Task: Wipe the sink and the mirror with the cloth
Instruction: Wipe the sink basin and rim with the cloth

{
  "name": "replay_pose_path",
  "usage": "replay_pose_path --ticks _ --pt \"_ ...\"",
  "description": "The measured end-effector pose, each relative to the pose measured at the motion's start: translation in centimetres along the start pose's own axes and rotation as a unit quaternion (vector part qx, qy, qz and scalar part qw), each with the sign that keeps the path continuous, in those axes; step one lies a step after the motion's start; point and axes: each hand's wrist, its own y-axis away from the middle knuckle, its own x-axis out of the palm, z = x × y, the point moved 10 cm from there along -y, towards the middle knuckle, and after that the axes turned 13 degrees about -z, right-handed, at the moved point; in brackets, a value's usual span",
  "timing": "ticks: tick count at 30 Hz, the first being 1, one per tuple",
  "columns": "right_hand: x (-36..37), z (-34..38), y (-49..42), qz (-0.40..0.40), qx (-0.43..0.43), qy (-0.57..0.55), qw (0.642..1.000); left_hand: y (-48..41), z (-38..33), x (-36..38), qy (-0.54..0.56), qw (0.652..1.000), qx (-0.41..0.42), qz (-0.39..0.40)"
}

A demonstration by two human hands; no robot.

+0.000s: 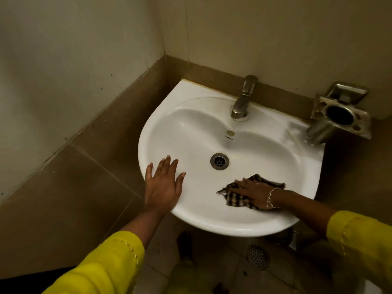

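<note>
Hands on sink [275, 145] — cloth [235, 199] under right hand [253, 194].

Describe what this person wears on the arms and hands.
Both arms wear yellow sleeves, the left sleeve and right sleeve, each with pale stitched trim. A thin silver bracelet circles the right wrist. The left hand and right hand are ungloved.

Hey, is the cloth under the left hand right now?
No, the cloth lies under the right hand in the sink, while the left hand rests bare on the rim.
</note>
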Motion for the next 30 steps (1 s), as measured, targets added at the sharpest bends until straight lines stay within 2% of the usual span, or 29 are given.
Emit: replay_pose_path --ticks 2,4,6,8,10,14,21,27,30 --pt "-0.5 -1.7 -0.3 -0.039 0.050 0.032 0.997 0.0 0.0 0.0 0.000 1.000 0.000 -0.004" --pt "-0.8 -1.5 -0.3 -0.081 0.046 0.048 0.995 0.0 0.1 0.0 -0.001 1.000 0.000 -0.007" --pt "-0.7 -1.3 -0.1 -0.094 0.022 0.038 0.995 0.0 0.1 0.0 -0.003 1.000 -0.002 -0.007" --pt "-0.9 -2.7 -0.1 -0.089 0.043 0.033 0.995 0.0 0.2 0.2 -0.006 1.000 -0.002 -0.003" --pt "-1.5 -4.3 -0.7 -0.100 0.070 0.074 0.990 0.0 0.1 0.1 -0.006 1.000 0.002 -0.005" --pt "-3.2 -5.6 -3.7 -0.151 0.132 0.094 0.975 0.0 0.1 -0.1 -0.001 1.000 -0.001 -0.018" --pt "-4.4 -2.8 -9.3 -0.236 0.209 -0.068 0.947 0.0 0.1 -0.4 0.007 0.999 0.001 -0.039" --pt "-8.1 0.1 -14.3 -0.271 0.211 -0.256 0.904 0.0 0.0 -0.5 0.007 0.999 -0.002 -0.041" --pt "-9.9 2.3 -16.4 -0.235 0.174 -0.264 0.919 -0.1 0.1 -0.6 0.008 0.999 -0.005 -0.041"
